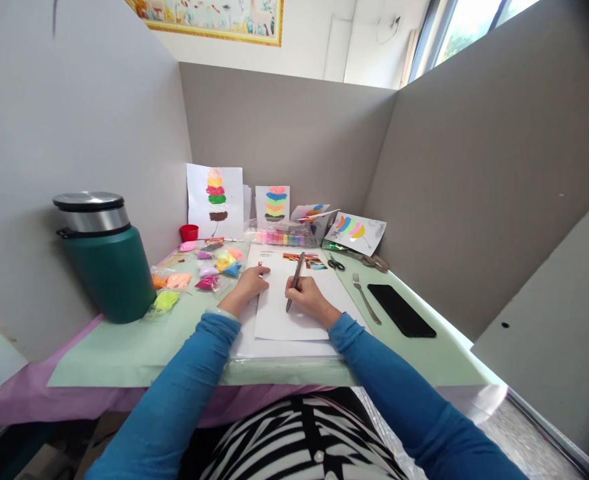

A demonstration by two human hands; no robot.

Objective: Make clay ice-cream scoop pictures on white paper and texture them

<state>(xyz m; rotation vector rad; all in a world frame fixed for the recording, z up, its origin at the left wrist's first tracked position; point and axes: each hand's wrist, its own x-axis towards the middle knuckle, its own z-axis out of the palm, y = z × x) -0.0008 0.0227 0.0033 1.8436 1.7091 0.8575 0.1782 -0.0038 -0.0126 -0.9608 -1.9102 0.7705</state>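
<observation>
In my right hand (308, 297) is a dark pen (298, 270), gripped between closed fingers, its tip low over a white sheet of paper (294, 330). My left hand (249, 285) lies at the sheet's left side, fingers stretched out and touching the paper. A small red and dark bit shows by its fingertips, too small to name. Beyond the pen, a strip of colourful printed pictures (316, 265) lies at the top of the paper. Under the top sheet are more white sheets.
A green thermos (107, 267) stands left, near bags of coloured clay (221, 261) and a red cup (189, 232). At right lie scissors (336, 265), a fork (367, 299) and a black phone (401, 310). Painted cards (355, 232) lean at the back. Grey partitions (284, 127) surround the table.
</observation>
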